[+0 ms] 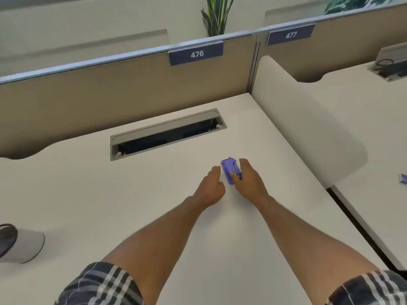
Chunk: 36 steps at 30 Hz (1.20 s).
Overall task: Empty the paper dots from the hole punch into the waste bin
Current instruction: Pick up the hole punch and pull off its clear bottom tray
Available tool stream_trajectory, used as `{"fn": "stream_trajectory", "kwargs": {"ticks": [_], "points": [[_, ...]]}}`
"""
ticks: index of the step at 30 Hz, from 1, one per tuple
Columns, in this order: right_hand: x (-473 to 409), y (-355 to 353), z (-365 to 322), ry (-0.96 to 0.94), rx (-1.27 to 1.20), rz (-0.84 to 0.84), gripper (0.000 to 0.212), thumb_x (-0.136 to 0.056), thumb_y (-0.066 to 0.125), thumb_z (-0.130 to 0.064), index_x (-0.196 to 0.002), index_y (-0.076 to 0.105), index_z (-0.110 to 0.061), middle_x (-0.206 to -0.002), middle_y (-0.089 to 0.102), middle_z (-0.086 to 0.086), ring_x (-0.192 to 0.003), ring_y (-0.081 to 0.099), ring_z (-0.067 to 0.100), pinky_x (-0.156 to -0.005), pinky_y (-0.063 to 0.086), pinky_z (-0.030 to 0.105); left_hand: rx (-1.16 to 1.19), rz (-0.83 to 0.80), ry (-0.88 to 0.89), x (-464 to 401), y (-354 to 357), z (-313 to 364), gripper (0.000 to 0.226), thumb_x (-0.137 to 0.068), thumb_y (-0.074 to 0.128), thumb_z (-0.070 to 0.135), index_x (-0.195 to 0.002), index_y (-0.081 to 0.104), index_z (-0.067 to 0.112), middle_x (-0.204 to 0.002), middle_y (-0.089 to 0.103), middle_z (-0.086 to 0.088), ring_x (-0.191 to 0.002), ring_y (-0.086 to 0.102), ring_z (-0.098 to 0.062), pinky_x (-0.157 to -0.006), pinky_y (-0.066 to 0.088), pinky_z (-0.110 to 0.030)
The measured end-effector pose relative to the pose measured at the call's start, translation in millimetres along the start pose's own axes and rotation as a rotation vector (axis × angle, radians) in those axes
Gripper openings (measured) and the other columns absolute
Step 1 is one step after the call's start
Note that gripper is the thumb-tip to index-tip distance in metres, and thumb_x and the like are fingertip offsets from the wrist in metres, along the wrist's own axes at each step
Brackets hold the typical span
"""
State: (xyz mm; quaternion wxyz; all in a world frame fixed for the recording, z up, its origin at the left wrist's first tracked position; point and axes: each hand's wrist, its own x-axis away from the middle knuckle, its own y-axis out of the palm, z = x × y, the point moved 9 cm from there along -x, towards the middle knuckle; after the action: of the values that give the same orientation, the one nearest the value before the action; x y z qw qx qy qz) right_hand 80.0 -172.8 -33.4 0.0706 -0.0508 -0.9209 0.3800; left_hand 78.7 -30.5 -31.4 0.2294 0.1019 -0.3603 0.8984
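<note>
A small purple hole punch (229, 169) lies on the white desk (88, 194), right of centre. My right hand (250, 180) rests against its right side, thumb laid over its near end and fingers along its far side. My left hand (212, 187) lies on the desk just left of the punch, fingers loosely curled, holding nothing; whether it touches the punch I cannot tell. A small white waste bin (24, 245) with a dark liner lies tipped at the desk's left edge.
An open cable tray slot (167, 133) is set in the desk behind the punch. A tan partition (110, 84) labelled 476 closes the back. A white divider panel (297, 119) stands on the right, with another desk and a purple object (403, 178) beyond.
</note>
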Motion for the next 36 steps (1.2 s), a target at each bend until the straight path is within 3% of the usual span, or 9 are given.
{"fn": "stream_trajectory", "kwargs": {"ticks": [2,4,9,13,17,21,25,32,36], "points": [[-3.7,1.6,-2.8,-0.019,-0.034,0.000,0.023,-0.093,0.058,-0.024,-0.111,0.046,-0.016,-0.103,0.058,0.002,-0.082,0.057,0.025,-0.063,0.044,0.032,0.060,-0.020,-0.004,-6.3,3.6,1.1,0.049,-0.090,0.037,0.002,-0.137,0.044,0.014,-0.122,0.060,-0.010,-0.105,0.057,-0.026,-0.074,0.044,-0.025],[-1.9,9.3,-5.7,-0.031,-0.002,-0.016,0.016,-0.093,0.058,-0.021,-0.100,0.044,-0.016,-0.093,0.055,0.000,-0.074,0.050,0.021,-0.059,0.037,0.028,0.088,-0.036,-0.018,-8.1,5.4,1.7,0.050,-0.082,0.036,-0.001,-0.128,0.051,0.014,-0.110,0.063,-0.008,-0.097,0.059,-0.027,-0.067,0.042,-0.022],[-1.4,17.4,-6.7,-0.028,0.046,0.076,0.010,-0.097,0.050,-0.017,-0.104,0.053,-0.010,-0.094,0.052,-0.004,-0.082,0.046,0.016,-0.071,0.038,0.028,0.178,-0.046,0.003,-7.2,10.1,9.2,0.057,-0.077,0.034,0.009,-0.129,0.056,0.003,-0.127,0.063,-0.016,-0.104,0.057,-0.026,-0.085,0.041,-0.029],[8.3,25.0,-7.2,0.062,-0.116,0.130,0.014,-0.100,0.043,-0.018,-0.096,0.056,-0.014,-0.094,0.060,-0.001,-0.081,0.051,0.016,-0.073,0.042,0.030,0.347,-0.028,-0.052,1.6,8.7,4.4,0.052,-0.079,0.038,0.005,-0.119,0.061,0.027,-0.117,0.065,0.000,-0.102,0.056,-0.016,-0.086,0.045,-0.025],[26.7,32.0,-16.0,0.077,-0.165,0.163,0.013,-0.096,0.047,-0.008,-0.093,0.059,-0.007,-0.086,0.065,0.005,-0.078,0.058,0.027,-0.064,0.043,0.032,0.624,0.053,-0.127,20.4,-0.7,-16.5,0.066,-0.083,0.042,-0.008,-0.139,0.052,0.026,-0.103,0.070,0.031,-0.099,0.065,0.009,-0.085,0.050,-0.014],[54.7,46.8,-20.1,0.224,-0.416,0.135,0.027,-0.098,0.048,-0.014,-0.107,0.068,-0.030,-0.085,0.068,0.001,-0.071,0.057,0.018,-0.061,0.042,0.023,0.831,0.116,-0.229,48.2,-7.7,-49.4,0.069,-0.086,0.053,-0.007,-0.151,0.038,0.009,-0.134,0.067,-0.002,-0.119,0.065,-0.019,-0.106,0.050,-0.042],[91.4,66.7,-44.5,0.328,-0.728,0.060,0.036,-0.096,0.054,-0.019,-0.084,0.075,-0.045,-0.082,0.076,-0.008,-0.075,0.065,0.012,-0.071,0.052,0.024,0.914,0.151,-0.240,84.1,-16.5,-78.5,0.068,-0.085,0.064,-0.001,-0.149,0.042,0.009,-0.121,0.073,0.004,-0.113,0.070,-0.016,-0.105,0.052,-0.042],[156.3,123.7,-83.8,0.508,-1.243,-0.138,0.026,-0.099,0.054,-0.012,-0.094,0.080,-0.018,-0.098,0.077,0.006,-0.087,0.071,0.020,-0.083,0.057,0.035,0.889,0.291,-0.223,172.1,-44.6,-133.6,0.057,-0.089,0.056,0.001,-0.144,0.050,0.016,-0.128,0.070,0.000,-0.114,0.069,-0.013,-0.107,0.049,-0.044],[193.2,156.1,-118.3,0.594,-1.500,-0.263,0.026,-0.101,0.049,-0.010,-0.109,0.072,-0.005,-0.110,0.075,0.015,-0.098,0.070,0.027,-0.096,0.053,0.044,1.108,0.360,-0.251,219.7,-55.1,-164.7,0.041,-0.097,0.061,0.009,-0.137,0.056,0.013,-0.128,0.071,-0.007,-0.115,0.069,-0.023,-0.102,0.054,-0.042]]}}
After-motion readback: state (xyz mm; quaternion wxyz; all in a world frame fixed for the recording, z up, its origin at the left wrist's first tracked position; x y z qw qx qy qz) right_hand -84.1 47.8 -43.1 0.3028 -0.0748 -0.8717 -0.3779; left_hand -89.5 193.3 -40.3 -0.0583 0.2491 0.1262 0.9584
